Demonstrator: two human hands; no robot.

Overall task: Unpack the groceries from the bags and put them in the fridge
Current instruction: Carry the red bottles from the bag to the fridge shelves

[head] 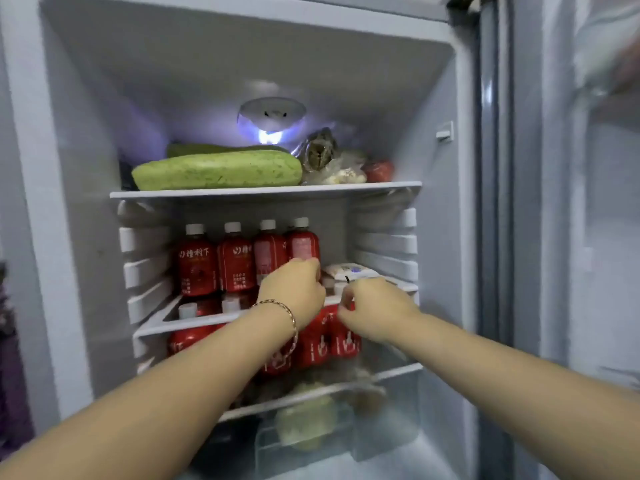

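Head view: left hand (291, 289) nearer; upright red bottle (302, 244) at its 12 o'clock, grip curled against it, hold unclear; right hand (375, 306) at 3 o'clock, likewise.

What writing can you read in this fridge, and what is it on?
"楂树下", white, on the label of the leftmost red bottle on the middle shelf; the first character is soft.
Small print lower on that label: too blurred to read.
white packet: a blue mark, unreadable.
lower red bottles: white marks, blurred.
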